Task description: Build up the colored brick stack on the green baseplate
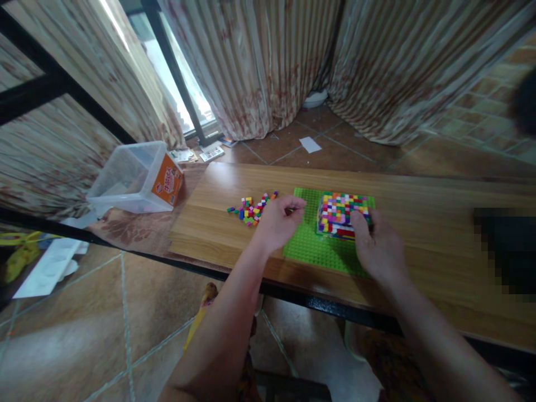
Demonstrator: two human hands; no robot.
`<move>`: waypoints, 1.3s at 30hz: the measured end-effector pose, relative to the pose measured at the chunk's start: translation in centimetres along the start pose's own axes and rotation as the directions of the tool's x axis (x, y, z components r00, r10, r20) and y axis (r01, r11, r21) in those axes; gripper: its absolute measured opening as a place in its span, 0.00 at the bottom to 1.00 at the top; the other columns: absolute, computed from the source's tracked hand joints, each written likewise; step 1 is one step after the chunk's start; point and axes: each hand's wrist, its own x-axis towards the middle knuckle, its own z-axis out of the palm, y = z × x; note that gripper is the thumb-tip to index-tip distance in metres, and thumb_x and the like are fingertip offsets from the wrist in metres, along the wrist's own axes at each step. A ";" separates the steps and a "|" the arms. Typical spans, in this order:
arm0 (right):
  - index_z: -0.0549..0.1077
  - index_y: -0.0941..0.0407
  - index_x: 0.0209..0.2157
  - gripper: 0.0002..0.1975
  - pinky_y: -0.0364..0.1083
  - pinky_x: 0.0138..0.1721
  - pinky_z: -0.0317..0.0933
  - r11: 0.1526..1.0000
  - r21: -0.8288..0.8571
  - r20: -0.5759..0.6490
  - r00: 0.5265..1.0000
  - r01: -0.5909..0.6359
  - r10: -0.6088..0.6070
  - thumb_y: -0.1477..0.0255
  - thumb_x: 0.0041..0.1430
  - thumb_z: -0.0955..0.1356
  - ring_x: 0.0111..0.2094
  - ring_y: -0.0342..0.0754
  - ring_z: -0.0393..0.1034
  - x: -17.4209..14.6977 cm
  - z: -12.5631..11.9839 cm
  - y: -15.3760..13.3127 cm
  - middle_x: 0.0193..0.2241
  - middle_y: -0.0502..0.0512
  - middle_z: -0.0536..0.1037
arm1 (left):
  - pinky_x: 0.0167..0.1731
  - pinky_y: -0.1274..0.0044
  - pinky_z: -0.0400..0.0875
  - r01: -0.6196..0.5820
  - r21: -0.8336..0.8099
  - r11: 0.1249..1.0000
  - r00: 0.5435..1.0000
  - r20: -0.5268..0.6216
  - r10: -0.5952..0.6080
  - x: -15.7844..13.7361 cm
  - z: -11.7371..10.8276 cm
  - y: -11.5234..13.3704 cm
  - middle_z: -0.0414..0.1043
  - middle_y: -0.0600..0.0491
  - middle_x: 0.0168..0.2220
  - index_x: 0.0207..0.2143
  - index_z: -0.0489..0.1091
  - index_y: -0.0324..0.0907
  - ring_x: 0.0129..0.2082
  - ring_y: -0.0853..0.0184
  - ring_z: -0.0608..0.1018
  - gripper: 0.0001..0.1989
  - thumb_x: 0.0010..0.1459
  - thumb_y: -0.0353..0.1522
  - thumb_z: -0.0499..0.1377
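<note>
A green studded baseplate [301,254] lies on the wooden table. On it stands a low block [339,209] built of many coloured toy bricks, with a mixed-colour top and layered sides. My right hand [381,245] grips the block's right end, its thumb over the front edge and its fingers mostly hidden behind. Over the plate's left edge is my left hand [280,220], fingers curled toward the thumb in a pinch; whatever is between the fingertips is too small to make out. Just left of that hand, loose coloured bricks [249,211] lie in a pile, partly covered by it.
The wooden table [431,223] has a dark front edge. A clear plastic bin [125,178] with an orange label stands beyond its left end. Patterned curtains [259,67] hang behind, and a white paper [310,145] lies on the tiled floor. A dark pixelated patch covers the right side.
</note>
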 end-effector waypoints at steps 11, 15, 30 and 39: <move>0.74 0.58 0.48 0.34 0.57 0.41 0.65 0.999 0.001 0.025 0.999 -0.036 0.036 0.45 0.64 0.54 0.40 0.61 0.73 0.0 0.0 -0.2 0.39 0.67 0.78 | 0.29 0.79 0.67 0.012 0.396 0.918 0.991 0.120 -0.065 -0.9 -7.1 -0.2 0.77 0.55 0.28 0.32 0.78 0.40 0.25 0.70 0.75 0.07 0.51 0.24 0.61; 0.74 0.58 0.49 0.35 0.57 0.41 0.65 1.000 0.007 0.001 1.000 -0.026 0.026 0.45 0.63 0.54 0.40 0.60 0.73 0.0 0.2 0.1 0.40 0.67 0.78 | 0.33 0.76 0.69 -0.071 0.584 0.808 0.979 0.196 -0.056 -1.1 -6.7 -0.1 0.79 0.54 0.30 0.32 0.79 0.43 0.29 0.67 0.77 0.09 0.50 0.23 0.62; 0.74 0.58 0.50 0.35 0.58 0.43 0.65 1.000 0.000 0.012 1.000 -0.029 0.029 0.45 0.64 0.54 0.42 0.61 0.73 0.1 0.2 0.0 0.41 0.67 0.79 | 0.38 0.70 0.71 -0.080 0.729 0.680 0.980 0.184 -0.082 -1.1 -4.7 0.5 0.78 0.48 0.33 0.31 0.77 0.43 0.35 0.58 0.79 0.08 0.52 0.24 0.59; 0.74 0.59 0.50 0.34 0.56 0.42 0.65 1.000 -0.005 0.017 0.999 -0.028 0.028 0.47 0.65 0.54 0.42 0.61 0.73 -0.1 0.2 -0.3 0.42 0.68 0.78 | 0.32 0.78 0.70 -0.065 0.270 0.961 0.980 0.198 0.011 -0.6 -3.6 -0.2 0.75 0.56 0.27 0.30 0.69 0.41 0.29 0.69 0.78 0.06 0.51 0.22 0.59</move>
